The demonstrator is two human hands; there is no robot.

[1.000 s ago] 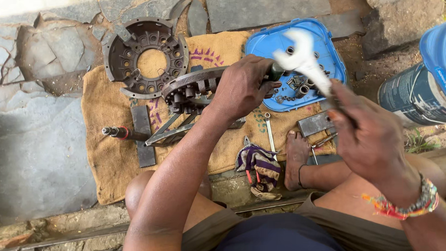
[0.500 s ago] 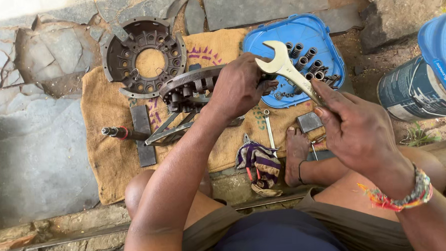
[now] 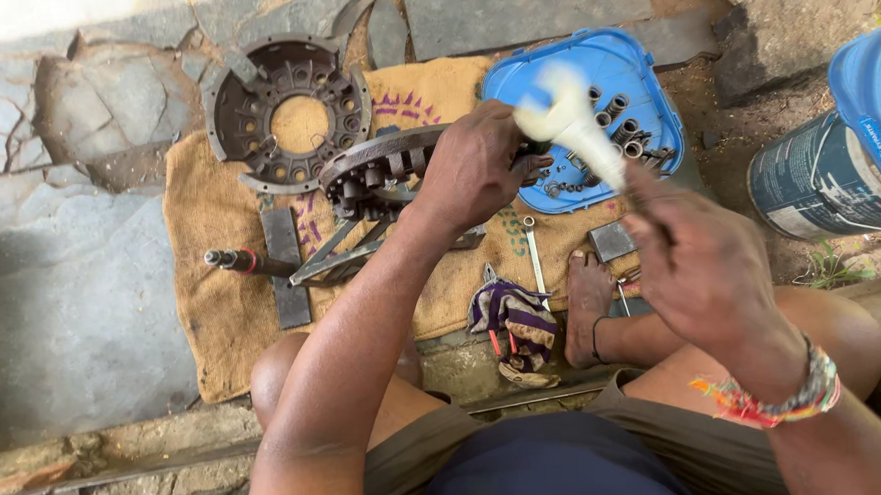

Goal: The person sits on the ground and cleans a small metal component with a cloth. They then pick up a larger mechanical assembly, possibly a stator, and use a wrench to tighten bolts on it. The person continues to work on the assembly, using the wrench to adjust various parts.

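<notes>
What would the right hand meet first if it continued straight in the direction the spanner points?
Probably the left hand, gripping the round metal assembly just beyond the spanner head held by the right hand. The spanner is motion-blurred and depth is unclear.

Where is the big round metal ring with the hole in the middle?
In the head view, the round metal ring lies at the upper left, on the far corner of the brown sack cloth, left of the blue tray.
</notes>
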